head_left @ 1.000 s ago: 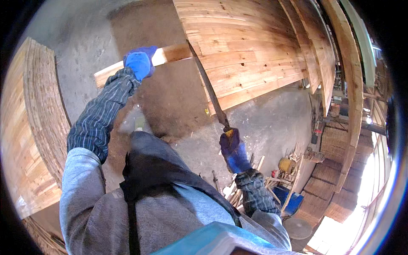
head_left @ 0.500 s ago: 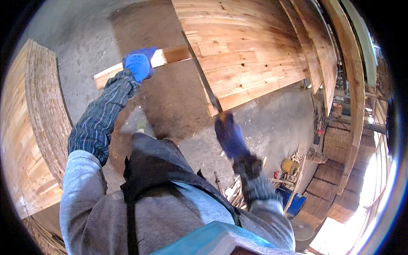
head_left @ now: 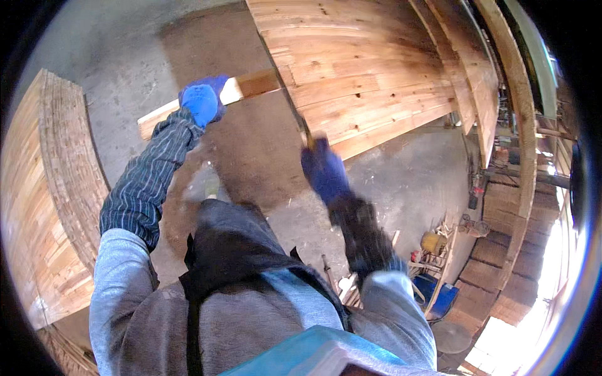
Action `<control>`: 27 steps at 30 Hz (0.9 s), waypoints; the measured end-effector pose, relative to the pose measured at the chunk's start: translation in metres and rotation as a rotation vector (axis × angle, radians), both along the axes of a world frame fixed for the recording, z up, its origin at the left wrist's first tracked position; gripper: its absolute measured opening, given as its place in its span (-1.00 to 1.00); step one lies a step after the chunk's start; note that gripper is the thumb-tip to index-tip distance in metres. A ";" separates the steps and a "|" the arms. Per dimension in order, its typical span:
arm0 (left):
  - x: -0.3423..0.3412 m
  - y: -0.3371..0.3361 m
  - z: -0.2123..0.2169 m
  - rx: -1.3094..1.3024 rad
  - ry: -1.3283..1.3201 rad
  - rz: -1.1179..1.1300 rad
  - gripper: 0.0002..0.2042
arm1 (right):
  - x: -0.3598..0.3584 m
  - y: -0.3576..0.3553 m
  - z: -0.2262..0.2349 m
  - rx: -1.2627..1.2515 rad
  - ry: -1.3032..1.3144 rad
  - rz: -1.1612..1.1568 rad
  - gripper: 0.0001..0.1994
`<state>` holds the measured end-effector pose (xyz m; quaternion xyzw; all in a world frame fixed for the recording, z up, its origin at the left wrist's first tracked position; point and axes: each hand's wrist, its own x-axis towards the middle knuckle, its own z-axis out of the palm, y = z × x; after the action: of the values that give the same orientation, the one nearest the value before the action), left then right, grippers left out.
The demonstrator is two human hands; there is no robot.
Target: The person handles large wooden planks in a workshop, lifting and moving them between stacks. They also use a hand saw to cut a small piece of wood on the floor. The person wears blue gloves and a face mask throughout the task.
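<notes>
Right hand (head_left: 325, 171) advanced, one tool (head_left: 306, 138) held, left hand (head_left: 203, 103) around one plank (head_left: 258, 83)

The right hand (head_left: 324, 168) is a blur to me, and it hides most of the tool (head_left: 306, 136) handle. The left hand (head_left: 202, 102) covers part of the wooden strip (head_left: 252, 86). My view's top edge cuts off the big wood panel (head_left: 357, 69).

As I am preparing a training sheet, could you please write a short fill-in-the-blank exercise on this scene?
The left hand grips a narrow piece made of ____.
The glove on that hand is ____.
The sleeve on the left forearm is patterned with ____.
The wide panel is nearer the right hand than the ____ one.
Missing words: wood; blue; stripes; left.
</notes>
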<state>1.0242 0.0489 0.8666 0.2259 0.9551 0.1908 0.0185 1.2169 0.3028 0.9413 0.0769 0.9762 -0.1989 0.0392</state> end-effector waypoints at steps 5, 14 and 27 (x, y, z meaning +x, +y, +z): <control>-0.002 -0.012 -0.002 0.014 -0.076 0.017 -0.56 | -0.019 -0.009 0.003 -0.431 -0.202 -0.222 -0.77; -0.003 0.003 -0.014 0.113 0.038 -0.032 -0.52 | -0.034 0.017 -0.034 -0.031 0.165 0.080 -0.75; 0.004 -0.005 0.004 0.029 -0.008 -0.022 -0.52 | -0.030 0.012 -0.004 -0.137 -0.005 -0.039 -0.80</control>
<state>1.0282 0.0435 0.8702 0.2359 0.9497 0.2051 0.0210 1.1868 0.3150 0.9369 0.0938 0.9585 -0.2658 0.0427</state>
